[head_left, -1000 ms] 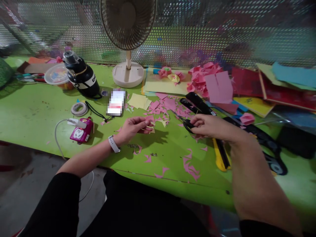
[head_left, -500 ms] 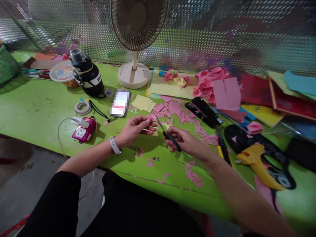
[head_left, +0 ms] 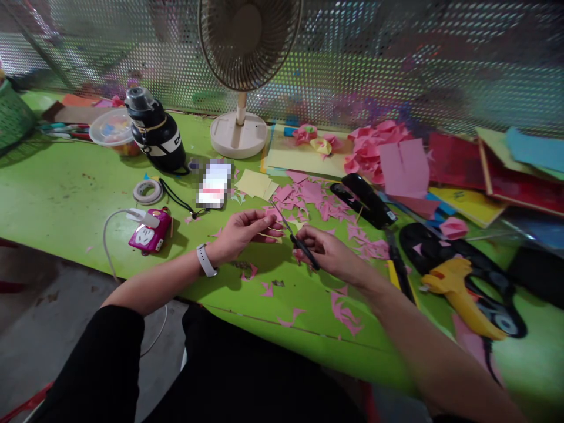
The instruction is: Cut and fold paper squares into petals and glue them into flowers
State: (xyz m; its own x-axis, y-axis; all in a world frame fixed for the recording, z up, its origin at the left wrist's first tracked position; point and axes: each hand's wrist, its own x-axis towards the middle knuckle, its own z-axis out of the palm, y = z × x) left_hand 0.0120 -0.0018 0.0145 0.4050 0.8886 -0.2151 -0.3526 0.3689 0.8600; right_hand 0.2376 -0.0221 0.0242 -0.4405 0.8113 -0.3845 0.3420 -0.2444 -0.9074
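Observation:
Between the thumb and fingers of my left hand (head_left: 247, 233) is a small piece of pink paper (head_left: 274, 212), mostly covered by the fingers. My right hand (head_left: 324, 249) grips a pair of black-handled scissors (head_left: 304, 245), their blades pointing up and left to the paper at my left fingertips. Pink paper scraps (head_left: 315, 200) lie just beyond the hands, beside a few yellow paper squares (head_left: 255, 183). More pink offcuts (head_left: 346, 314) are scattered near the table's front edge.
A black stapler (head_left: 368, 200) and a yellow glue gun (head_left: 465, 296) lie to the right. A fan (head_left: 239, 135) stands at the back. Leftward are a phone (head_left: 215, 185), a black bottle (head_left: 158, 138), a tape roll (head_left: 147, 192) and a pink power socket (head_left: 150, 232).
My left hand has dipped slightly, and less of the pink paper shows. The scissors have shifted a little to the left, with their blades closer to my left fingertips.

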